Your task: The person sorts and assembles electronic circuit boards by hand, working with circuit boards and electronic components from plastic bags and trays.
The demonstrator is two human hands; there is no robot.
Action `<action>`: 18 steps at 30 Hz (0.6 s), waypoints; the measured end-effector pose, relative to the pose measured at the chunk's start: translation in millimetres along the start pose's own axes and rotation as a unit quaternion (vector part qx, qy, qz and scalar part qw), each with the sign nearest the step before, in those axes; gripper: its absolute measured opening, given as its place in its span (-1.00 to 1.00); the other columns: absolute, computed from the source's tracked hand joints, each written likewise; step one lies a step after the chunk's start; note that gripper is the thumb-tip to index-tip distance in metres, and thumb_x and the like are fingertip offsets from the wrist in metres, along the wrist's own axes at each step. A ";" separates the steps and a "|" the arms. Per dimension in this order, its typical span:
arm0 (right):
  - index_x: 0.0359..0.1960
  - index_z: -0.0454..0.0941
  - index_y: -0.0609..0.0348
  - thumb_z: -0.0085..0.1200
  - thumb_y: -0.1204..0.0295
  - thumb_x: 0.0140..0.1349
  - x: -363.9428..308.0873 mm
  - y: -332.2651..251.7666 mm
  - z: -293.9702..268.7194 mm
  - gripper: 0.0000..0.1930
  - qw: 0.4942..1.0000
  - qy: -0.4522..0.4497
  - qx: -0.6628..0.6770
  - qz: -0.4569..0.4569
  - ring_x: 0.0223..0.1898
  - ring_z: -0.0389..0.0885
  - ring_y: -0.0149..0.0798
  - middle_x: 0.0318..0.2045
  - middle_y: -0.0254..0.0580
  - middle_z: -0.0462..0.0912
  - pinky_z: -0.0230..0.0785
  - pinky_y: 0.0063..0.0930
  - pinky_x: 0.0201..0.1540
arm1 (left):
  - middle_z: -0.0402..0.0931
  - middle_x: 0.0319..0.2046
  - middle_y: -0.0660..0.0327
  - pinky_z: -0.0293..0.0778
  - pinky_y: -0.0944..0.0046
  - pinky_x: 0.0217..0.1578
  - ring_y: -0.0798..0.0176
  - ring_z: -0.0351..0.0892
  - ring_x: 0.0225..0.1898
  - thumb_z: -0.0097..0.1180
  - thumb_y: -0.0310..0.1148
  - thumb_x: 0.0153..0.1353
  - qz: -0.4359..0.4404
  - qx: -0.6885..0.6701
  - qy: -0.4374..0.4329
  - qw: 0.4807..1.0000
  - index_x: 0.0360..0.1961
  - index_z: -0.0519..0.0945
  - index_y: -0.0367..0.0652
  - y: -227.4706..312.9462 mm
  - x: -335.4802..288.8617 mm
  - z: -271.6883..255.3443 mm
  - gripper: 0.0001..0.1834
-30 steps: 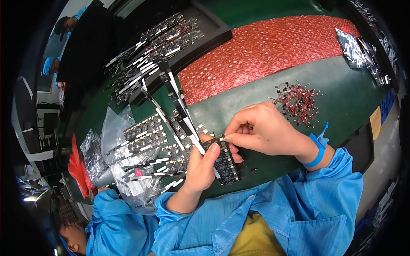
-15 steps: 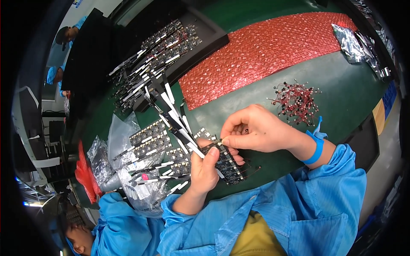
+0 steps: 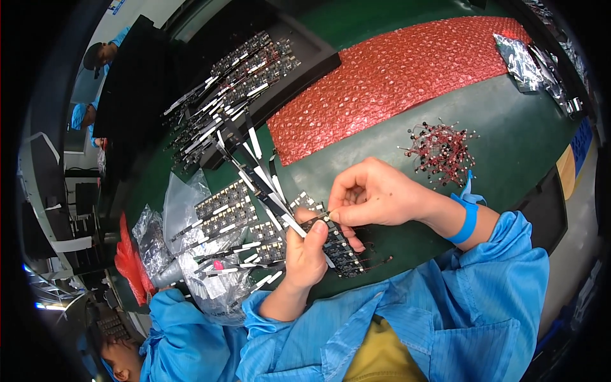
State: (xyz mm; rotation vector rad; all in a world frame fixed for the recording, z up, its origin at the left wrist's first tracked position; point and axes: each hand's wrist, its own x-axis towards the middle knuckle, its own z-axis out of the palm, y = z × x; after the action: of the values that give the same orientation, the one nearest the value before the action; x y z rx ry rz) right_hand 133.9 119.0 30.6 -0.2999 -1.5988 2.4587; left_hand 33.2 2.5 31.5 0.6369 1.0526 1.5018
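Low over the green surface (image 3: 503, 114), holding a dark circuit-board panel (image 3: 342, 253) in the left hand (image 3: 305, 261), gripped between the thumb on top and the fingers (image 3: 354, 240) behind. Touching its upper end with the right hand (image 3: 382, 194), thumb and forefinger pressed together; cannot tell whether pinching a fine wire or just the board. Apparently at a step of fingertip work on one small spot, probably calling next for a steady left hold and a light, exact touch from the right. To the right, well apart, note a tangle of red-wired parts (image 3: 441, 151); beyond, red bubble wrap (image 3: 394, 83) and a loaded black tray (image 3: 321, 67). To the left, see more boards (image 3: 226, 213) near clear plastic bags (image 3: 213, 293). Watch for white-banded black strips (image 3: 293, 225) fanning from the left hand, likely to snag, and for a co-worker's blue sleeve (image 3: 191, 328) near the left arm.
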 end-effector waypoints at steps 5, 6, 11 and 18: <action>-0.65 0.30 0.40 -0.13 0.58 -0.17 1.4 -0.2 1.1 -0.91 0.998 0.003 0.061 -0.011 -0.79 0.40 -0.38 -0.79 -0.15 0.40 0.25 -0.64 -0.73 | 0.35 -0.64 0.01 0.41 0.34 -0.56 0.22 0.42 -0.61 -0.34 -0.41 0.06 0.014 -0.017 -0.026 0.999 -0.50 0.13 -0.29 -3.6 3.6 -0.3 -0.86; -0.66 0.30 0.40 -0.13 0.58 -0.17 1.8 -0.7 1.3 -0.91 0.998 0.001 0.067 -0.006 -0.79 0.40 -0.37 -0.79 -0.15 0.40 0.25 -0.63 -0.73 | 0.35 -0.64 0.01 0.41 0.34 -0.56 0.22 0.42 -0.61 -0.34 -0.41 0.06 0.014 -0.017 -0.027 0.999 -0.50 0.13 -0.29 -3.9 4.0 0.2 -0.86; -0.66 0.29 0.39 -0.14 0.58 -0.16 4.5 -6.3 -1.2 -0.92 0.999 -0.008 0.047 -0.001 -0.80 0.40 -0.38 -0.79 -0.17 0.40 0.24 -0.64 -0.73 | 0.34 -0.62 0.01 0.43 0.27 -0.56 0.21 0.41 -0.62 -0.35 -0.41 0.06 0.014 -0.067 -0.004 0.998 -0.48 0.13 -0.25 -3.2 4.6 4.9 -0.88; -0.44 0.36 0.29 -0.06 0.50 -0.08 -2.0 -21.1 -7.6 -0.85 0.978 0.059 -0.192 -0.057 -0.51 0.36 -0.56 -0.58 -0.34 0.42 0.22 -0.73 -0.47 | 0.31 -0.55 0.07 0.44 0.21 -0.52 0.18 0.41 -0.53 -0.32 -0.35 0.06 -0.018 -0.108 0.094 0.990 -0.41 0.14 -0.21 6.1 5.8 6.1 -0.85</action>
State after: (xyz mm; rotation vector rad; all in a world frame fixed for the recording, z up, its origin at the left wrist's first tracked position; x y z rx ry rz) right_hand 139.0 133.5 47.0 -0.3894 -1.9698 1.9960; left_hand 34.2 9.9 38.7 0.3281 1.0175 1.6409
